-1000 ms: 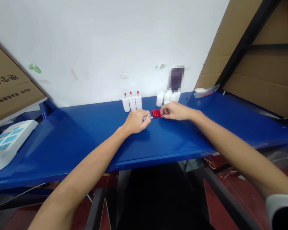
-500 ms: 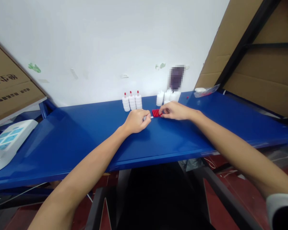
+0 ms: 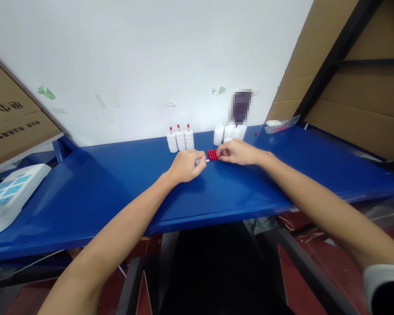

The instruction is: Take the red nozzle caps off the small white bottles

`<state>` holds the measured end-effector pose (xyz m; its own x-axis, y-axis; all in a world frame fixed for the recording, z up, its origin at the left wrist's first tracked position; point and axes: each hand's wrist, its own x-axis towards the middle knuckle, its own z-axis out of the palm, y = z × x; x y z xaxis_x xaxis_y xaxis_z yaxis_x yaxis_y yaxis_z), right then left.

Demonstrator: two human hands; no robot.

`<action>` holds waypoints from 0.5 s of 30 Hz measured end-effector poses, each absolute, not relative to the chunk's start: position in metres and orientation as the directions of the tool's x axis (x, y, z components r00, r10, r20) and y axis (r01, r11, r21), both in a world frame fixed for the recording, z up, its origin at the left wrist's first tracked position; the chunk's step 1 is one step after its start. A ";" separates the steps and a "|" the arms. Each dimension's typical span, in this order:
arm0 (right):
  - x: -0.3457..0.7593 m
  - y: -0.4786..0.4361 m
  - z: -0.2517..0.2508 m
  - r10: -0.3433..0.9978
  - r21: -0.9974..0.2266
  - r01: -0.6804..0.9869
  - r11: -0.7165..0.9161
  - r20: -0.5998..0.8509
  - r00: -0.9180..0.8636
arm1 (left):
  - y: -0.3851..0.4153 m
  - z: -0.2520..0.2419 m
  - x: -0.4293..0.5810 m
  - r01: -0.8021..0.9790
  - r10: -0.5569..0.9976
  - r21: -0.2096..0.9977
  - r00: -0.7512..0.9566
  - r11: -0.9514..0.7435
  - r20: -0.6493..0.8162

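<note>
My left hand (image 3: 188, 166) is closed around a mostly hidden white bottle, whose narrow white tip (image 3: 207, 160) sticks out to the right. That tip lies close to a block of small red caps (image 3: 212, 155) set in tight rows on the blue table. With bent fingers, my right hand (image 3: 238, 152) pinches at the right edge of this block; red shows at the fingertips, though the fingers cover most of it. Behind my left hand stand several white ribbed bottles (image 3: 180, 141) with red-capped tips. White bottles (image 3: 219, 134) without red tips stand behind my right hand.
The blue table (image 3: 111, 183) runs along a white wall. A loose red cap (image 3: 256, 133) and a clear plastic bag (image 3: 283, 125) lie at the back right. On the left are a white device (image 3: 16, 192) and a cardboard box (image 3: 13, 113). Cardboard (image 3: 364, 100) lines the right side.
Both hands stay in almost the same place. The whole view shifts very slightly; the bottles and the block of caps keep their places on the table.
</note>
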<state>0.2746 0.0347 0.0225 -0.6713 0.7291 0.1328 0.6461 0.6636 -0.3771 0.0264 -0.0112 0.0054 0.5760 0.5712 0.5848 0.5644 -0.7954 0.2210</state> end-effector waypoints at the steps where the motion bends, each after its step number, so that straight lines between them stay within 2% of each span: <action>1: 0.275 0.035 0.022 0.730 -0.374 0.648 0.663 0.131 -0.671 | -0.011 0.005 0.026 0.564 0.571 0.221 0.576 -0.795 0.585; 15: 0.275 0.034 0.023 0.739 -0.373 0.656 0.656 0.139 -0.659 | -0.011 0.006 0.026 0.575 0.576 0.210 0.583 -0.791 0.573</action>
<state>0.2747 0.0337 0.0228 -0.6589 0.7392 0.1393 0.6565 0.6555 -0.3733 0.0264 -0.0112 0.0056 0.5827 0.5758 0.5735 0.5749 -0.7908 0.2099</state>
